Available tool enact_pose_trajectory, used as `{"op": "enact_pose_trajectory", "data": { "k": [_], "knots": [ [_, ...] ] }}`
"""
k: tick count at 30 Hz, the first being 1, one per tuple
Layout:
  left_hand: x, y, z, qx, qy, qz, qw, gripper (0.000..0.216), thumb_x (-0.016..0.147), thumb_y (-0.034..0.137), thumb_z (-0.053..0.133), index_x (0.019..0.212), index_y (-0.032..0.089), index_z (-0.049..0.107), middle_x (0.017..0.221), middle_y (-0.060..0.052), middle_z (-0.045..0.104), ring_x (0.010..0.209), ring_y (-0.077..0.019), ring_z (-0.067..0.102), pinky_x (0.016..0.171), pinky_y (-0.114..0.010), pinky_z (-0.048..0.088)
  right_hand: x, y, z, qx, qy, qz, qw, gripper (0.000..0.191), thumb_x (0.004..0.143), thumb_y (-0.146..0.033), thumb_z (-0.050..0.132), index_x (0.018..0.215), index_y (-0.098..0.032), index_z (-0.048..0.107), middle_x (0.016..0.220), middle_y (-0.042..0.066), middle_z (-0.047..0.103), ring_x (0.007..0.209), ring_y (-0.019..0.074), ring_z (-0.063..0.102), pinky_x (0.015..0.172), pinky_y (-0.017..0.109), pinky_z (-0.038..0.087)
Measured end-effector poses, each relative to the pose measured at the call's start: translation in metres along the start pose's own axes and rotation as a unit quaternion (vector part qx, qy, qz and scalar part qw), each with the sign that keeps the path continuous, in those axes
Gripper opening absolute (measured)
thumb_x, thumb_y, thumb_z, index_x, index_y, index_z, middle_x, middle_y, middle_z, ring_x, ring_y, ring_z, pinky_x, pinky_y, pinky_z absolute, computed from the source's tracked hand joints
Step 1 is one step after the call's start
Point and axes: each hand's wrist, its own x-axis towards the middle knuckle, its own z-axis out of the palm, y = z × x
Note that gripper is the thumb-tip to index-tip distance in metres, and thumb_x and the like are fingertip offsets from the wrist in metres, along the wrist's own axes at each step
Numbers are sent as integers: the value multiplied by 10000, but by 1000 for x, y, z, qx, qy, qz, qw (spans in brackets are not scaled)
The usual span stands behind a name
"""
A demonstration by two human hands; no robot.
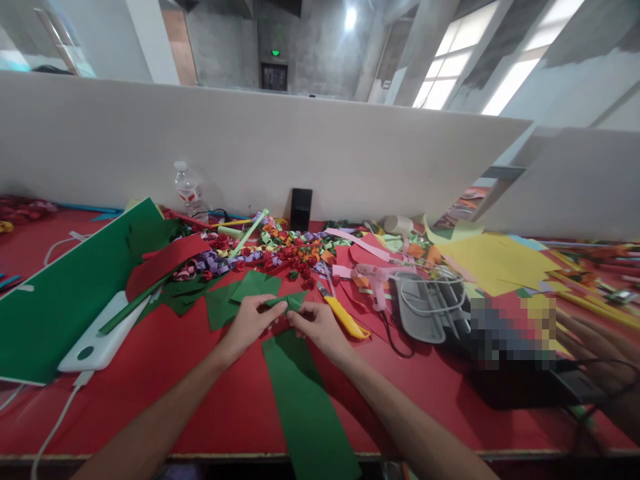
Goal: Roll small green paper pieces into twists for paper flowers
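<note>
Green paper is between the two hands in the head view: a small folded piece (296, 301), held above the red table (190, 387), near the middle of its width. The left hand (254, 321) pinches it at its left side between thumb and fingers, and the right hand (316, 323) pinches it in the same way from the right, so both grips are closed on the paper. Its long axis goes roughly sideways, from one hand toward the other; the fingers cover part of it, so I cannot tell its full shape. Just below the hands lies a long green strip (313, 407); its long axis goes from the hands toward the person, its near end inclines to the right and passes over the table's front edge. Beside the right hand lies a yellow cutter (347, 319), its blade end pointing away and to the left. Farther right is a pink glue gun (377, 283), with its nozzle toward the left. Beyond the hands are green sheets (255, 285), and behind these a heap of colourful paper flowers (295, 257) in front of an upright black phone (301, 209).
</note>
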Motion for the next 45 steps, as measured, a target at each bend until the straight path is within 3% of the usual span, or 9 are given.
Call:
{"op": "enact_pose_trajectory", "data": {
  "k": [8, 17, 33, 45],
  "knots": [
    [-2, 3, 0, -6, 10, 0, 1000, 348, 766, 482, 675, 661, 158, 605, 521, 25, 536, 422, -90, 444, 343, -172, 293, 2, 3, 2, 77, 21, 6, 997, 394, 793, -507, 674, 643, -173, 530, 496, -38, 521, 453, 93, 460, 456, 217, 350],
    [-3, 3, 2, -27, 15, -9, 999, 339, 750, 484, 688, 679, 158, 631, 539, 12, 580, 435, -114, 509, 390, -203, 388, 1, 0, 2, 87, 27, 30, 995, 381, 711, -494, 753, 663, -169, 560, 513, -42, 535, 463, 90, 463, 458, 216, 352],
    [0, 1, 2, -28, 17, 1, 999, 299, 730, 441, 713, 680, 153, 651, 538, 6, 606, 502, -135, 551, 502, -227, 426, 1, 2, 0, 112, 1, 60, 992, 363, 682, -468, 786, 711, -143, 625, 537, -35, 567, 464, 79, 475, 459, 203, 355],
    [1, 3, 1, 7, 35, -7, 999, 342, 741, 479, 702, 820, 148, 724, 518, 17, 571, 425, -97, 469, 369, -180, 304, -1, 0, 3, 98, 0, 63, 993, 377, 684, -483, 775, 663, -155, 589, 485, -49, 537, 435, 79, 457, 451, 205, 346]
  ]
}}
